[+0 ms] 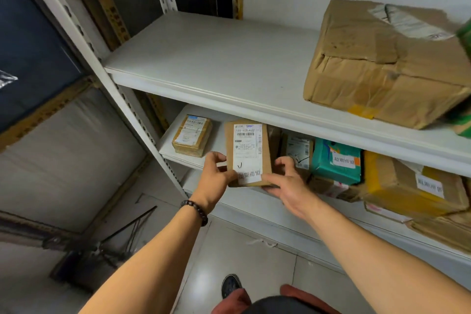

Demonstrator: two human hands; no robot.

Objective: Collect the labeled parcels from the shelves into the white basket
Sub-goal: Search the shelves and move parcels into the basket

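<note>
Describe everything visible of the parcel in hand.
The parcel is a flat brown cardboard box, held up before the middle shelf. A white barcoded shipping label covers most of its face; a pen tick and a handwritten white slip sit at its lower end. The left hand grips its lower left edge, the right hand its lower right corner.

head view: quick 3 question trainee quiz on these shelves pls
1. True or false: the left hand and right hand both hold the flat parcel.
2. Which lies on the upper shelf? A big box; B white basket; C bottle.
3. Fill in: the soft parcel on the lower shelf is ___ in colour.
Key: 1 true; 2 A; 3 teal.
</note>
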